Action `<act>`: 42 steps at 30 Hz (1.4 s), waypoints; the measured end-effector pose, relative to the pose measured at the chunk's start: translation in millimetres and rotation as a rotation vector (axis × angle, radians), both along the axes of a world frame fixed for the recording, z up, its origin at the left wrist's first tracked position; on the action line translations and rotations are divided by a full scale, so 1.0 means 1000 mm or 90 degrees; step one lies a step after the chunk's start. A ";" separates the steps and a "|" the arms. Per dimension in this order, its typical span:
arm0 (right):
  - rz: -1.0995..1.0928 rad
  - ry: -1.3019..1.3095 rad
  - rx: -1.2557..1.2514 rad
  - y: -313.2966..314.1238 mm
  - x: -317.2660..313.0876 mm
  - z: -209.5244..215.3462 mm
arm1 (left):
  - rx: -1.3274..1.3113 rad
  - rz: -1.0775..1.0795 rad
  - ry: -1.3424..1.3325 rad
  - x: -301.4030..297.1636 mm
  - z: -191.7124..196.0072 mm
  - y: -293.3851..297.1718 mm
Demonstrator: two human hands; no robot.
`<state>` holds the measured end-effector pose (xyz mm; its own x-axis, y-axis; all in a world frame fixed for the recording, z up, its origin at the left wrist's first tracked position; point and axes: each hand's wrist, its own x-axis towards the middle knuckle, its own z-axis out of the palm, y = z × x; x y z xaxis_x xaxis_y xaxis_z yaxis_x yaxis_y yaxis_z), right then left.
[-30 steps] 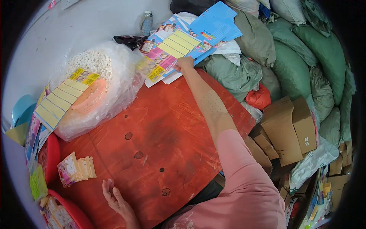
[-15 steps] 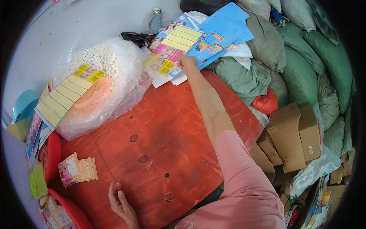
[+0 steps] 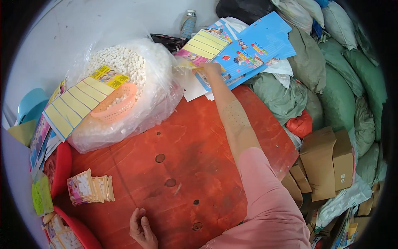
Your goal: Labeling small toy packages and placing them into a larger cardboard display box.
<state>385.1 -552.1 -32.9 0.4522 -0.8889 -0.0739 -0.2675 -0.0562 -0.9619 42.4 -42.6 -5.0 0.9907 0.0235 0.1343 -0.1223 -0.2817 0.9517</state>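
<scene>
My right hand (image 3: 212, 71) reaches far across the red table and is closed at the edge of a printed card (image 3: 205, 46) with pale yellow panels; its fingertips are partly hidden. This card lies over a pile of blue printed cards (image 3: 253, 52). Near the front edge, my left hand (image 3: 143, 229) rests with loosely curled fingers, thumb and index apart, nothing in it. The closest thing to it is a small stack of filled trays (image 3: 90, 187) with printed ends and white pieces inside.
A clear plastic bag (image 3: 166, 99) of small white pieces holds an orange basket (image 3: 116, 106), with another yellow-panelled card (image 3: 78, 101) over it. Red tubs (image 3: 62, 172) line the left edge. Green sacks (image 3: 331, 91) and cardboard boxes (image 3: 317, 164) stand right. A bottle (image 3: 188, 25) stands behind.
The view has shifted, so most things appear farther right. Against the blue pile, my right hand and the yellow-panelled card have moved slightly left. My left hand stays near the front edge.
</scene>
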 end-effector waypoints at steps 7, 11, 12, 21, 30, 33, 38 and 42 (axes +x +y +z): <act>0.315 0.416 -0.776 0.003 0.007 0.014 | 0.060 0.013 -0.011 -0.001 -0.010 0.010; 0.199 -0.204 0.039 -0.039 0.006 0.007 | 0.114 -0.081 -0.081 0.010 -0.006 0.001; 0.198 -0.056 -0.144 -0.019 0.001 0.015 | 0.129 -0.057 -0.077 0.007 -0.005 0.005; 0.249 -0.730 -0.164 0.087 -0.035 0.172 | 0.112 -0.081 -0.087 0.004 -0.001 0.002; 0.420 -0.879 0.119 0.323 -0.016 0.204 | 0.141 -0.102 -0.087 0.005 -0.003 0.004; 0.297 -0.660 0.026 0.387 0.018 0.144 | 0.135 -0.125 -0.088 0.005 -0.005 0.001; 0.451 -0.268 -0.048 0.398 0.013 0.086 | 0.086 -0.095 -0.097 0.005 -0.021 0.000; 0.466 -0.411 -0.137 0.322 -0.047 0.094 | 0.106 -0.097 -0.079 0.003 -0.020 0.008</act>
<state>338.0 -230.5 61.3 0.7904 -0.3404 0.5093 0.4735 -0.1880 -0.8605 45.0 -34.9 -25.3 0.9568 -0.1569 0.2447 -0.2882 -0.4032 0.8685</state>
